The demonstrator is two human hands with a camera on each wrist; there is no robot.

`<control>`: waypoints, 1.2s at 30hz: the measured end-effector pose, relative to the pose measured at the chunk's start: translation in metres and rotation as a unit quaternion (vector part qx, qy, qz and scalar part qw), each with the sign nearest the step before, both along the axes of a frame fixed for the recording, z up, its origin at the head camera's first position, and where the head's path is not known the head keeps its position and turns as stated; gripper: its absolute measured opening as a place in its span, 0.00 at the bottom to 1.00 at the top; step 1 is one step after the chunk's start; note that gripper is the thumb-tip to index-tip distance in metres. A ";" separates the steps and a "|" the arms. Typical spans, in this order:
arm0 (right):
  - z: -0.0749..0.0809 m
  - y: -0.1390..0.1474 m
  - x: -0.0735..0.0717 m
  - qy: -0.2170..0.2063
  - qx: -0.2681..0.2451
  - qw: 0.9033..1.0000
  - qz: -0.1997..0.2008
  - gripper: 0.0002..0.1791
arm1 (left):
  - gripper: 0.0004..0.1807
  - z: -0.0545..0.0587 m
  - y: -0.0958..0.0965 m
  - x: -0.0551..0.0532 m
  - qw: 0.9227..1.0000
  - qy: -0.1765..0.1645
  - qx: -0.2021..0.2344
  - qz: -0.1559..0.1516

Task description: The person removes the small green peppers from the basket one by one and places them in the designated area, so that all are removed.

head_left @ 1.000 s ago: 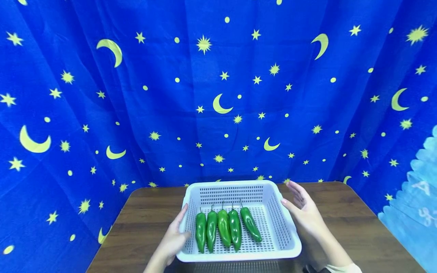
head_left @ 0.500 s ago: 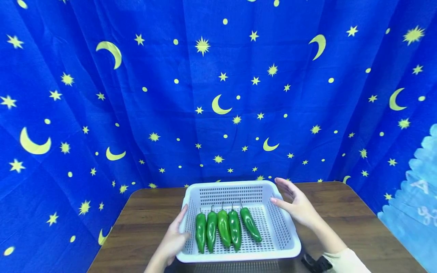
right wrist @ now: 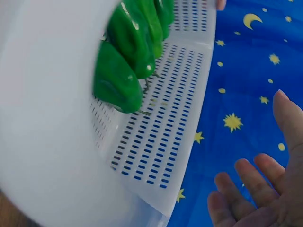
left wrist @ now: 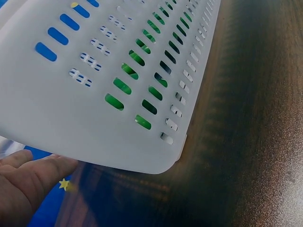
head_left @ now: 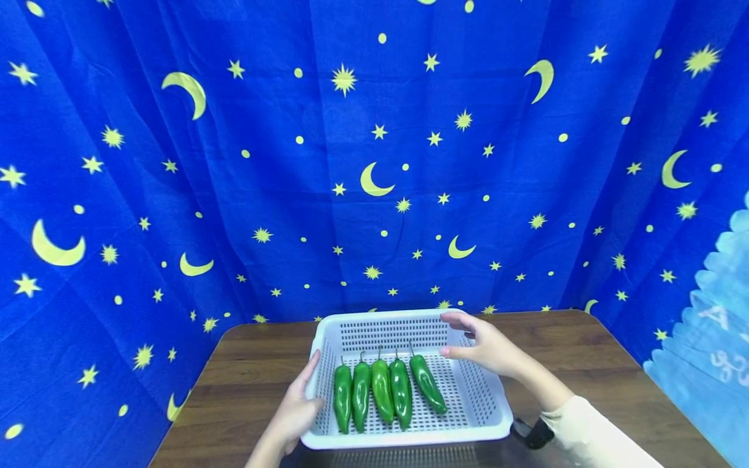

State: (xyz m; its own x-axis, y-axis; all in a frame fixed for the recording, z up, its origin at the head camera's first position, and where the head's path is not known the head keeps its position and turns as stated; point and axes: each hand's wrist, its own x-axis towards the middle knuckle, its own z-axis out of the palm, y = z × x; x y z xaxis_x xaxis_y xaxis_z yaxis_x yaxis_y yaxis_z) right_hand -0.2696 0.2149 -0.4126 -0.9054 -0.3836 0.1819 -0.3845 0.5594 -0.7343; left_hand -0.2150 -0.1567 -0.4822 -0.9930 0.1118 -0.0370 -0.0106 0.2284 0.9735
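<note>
On the table stands a white perforated plastic basket (head_left: 404,442). Several long green peppers (head_left: 382,390) lie in it side by side, stems pointing away; the rightmost pepper (head_left: 428,385) slants, with a gap to its left. My left hand (head_left: 294,411) holds the basket's left rim, thumb over the edge and fingers along the outside; the left wrist view has part of that hand (left wrist: 33,182) against the basket. My right hand (head_left: 490,348) hovers over the right side of the basket, fingers spread and apart from the peppers. The right wrist view shows this hand (right wrist: 260,203) holding nothing.
A brown wooden table (head_left: 251,364) lies under the basket. Behind it and at the sides hangs a blue curtain (head_left: 292,195) with yellow moons and stars. A light-blue cloth (head_left: 714,344) with a scalloped edge hangs at the right. A black strap (head_left: 532,433) is on the right wrist.
My right hand has moved left, from outside the basket's right rim to above its inside. The left hand, basket and peppers stay in place.
</note>
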 end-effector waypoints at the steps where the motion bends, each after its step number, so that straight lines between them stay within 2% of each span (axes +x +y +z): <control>1: 0.001 -0.002 0.000 -0.006 0.002 1.000 0.005 0.39 | 0.54 0.000 0.000 0.000 1.000 0.000 0.001 0.000; 9: 0.001 -0.009 -0.004 -0.010 0.034 0.998 0.044 0.37 | 0.55 -0.001 -0.002 0.000 1.000 0.003 0.006 -0.005; 16: 0.002 -0.014 -0.008 -0.043 0.057 0.996 0.060 0.38 | 0.54 -0.002 -0.002 -0.002 1.000 0.002 -0.003 -0.005; 22: 0.004 -0.021 -0.014 -0.034 0.101 0.992 0.074 0.38 | 0.54 -0.002 -0.002 -0.001 1.000 0.003 -0.005 -0.002; 25: 0.004 -0.026 -0.016 -0.043 0.113 0.989 0.080 0.38 | 0.54 -0.001 -0.002 -0.001 1.000 0.001 -0.004 -0.001; 30: 0.003 -0.033 -0.017 -0.062 0.111 0.989 0.082 0.36 | 0.54 0.000 -0.002 -0.001 1.000 0.000 -0.007 -0.001; 36: -0.003 -0.034 -0.021 -0.098 0.074 0.988 0.089 0.36 | 0.54 0.000 -0.001 -0.001 1.000 0.005 -0.004 -0.005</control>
State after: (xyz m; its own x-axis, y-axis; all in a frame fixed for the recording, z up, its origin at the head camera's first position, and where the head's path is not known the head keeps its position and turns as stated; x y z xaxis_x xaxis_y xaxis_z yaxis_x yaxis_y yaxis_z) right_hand -0.2904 0.1813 -0.4155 -0.8333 -0.5494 -0.0607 -0.3445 0.6020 -0.7204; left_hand -0.2157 -0.1581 -0.4822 -0.9922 0.1214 -0.0287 0.0008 0.2360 0.9718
